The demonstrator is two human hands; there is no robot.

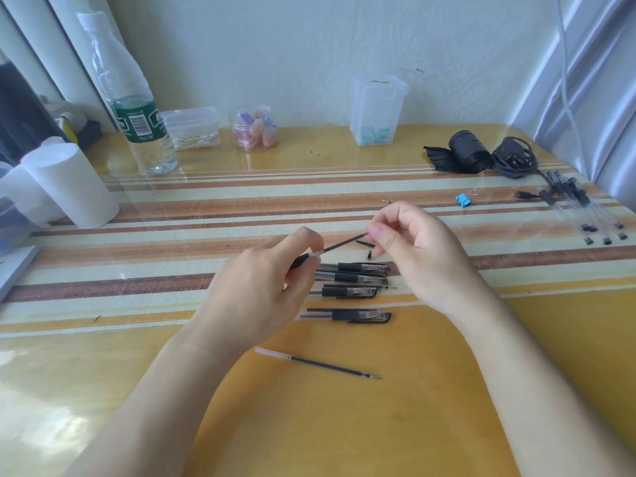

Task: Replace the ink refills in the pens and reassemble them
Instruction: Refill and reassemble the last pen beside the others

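My left hand [265, 290] grips a pen barrel [298, 261] with a black grip, mostly hidden by the fingers. A dark ink refill [344, 243] sticks out of the barrel toward the right, and my right hand [409, 242] pinches its far end between thumb and fingers. Both hands hover above the table. Under them lie several capped black pens [354, 280] in a loose row. A loose refill [320, 363] lies nearer to me on the yellow table. A small pen tip piece [369, 254] and a cap [364, 243] rest just below my right hand.
A water bottle [137, 111], a paper roll [72, 184] and small plastic containers [254, 127] stand at the back. A blue binder clip [463, 200], a black roll [469, 151], a cable bundle [514, 160] and more pens [571, 197] lie at the right.
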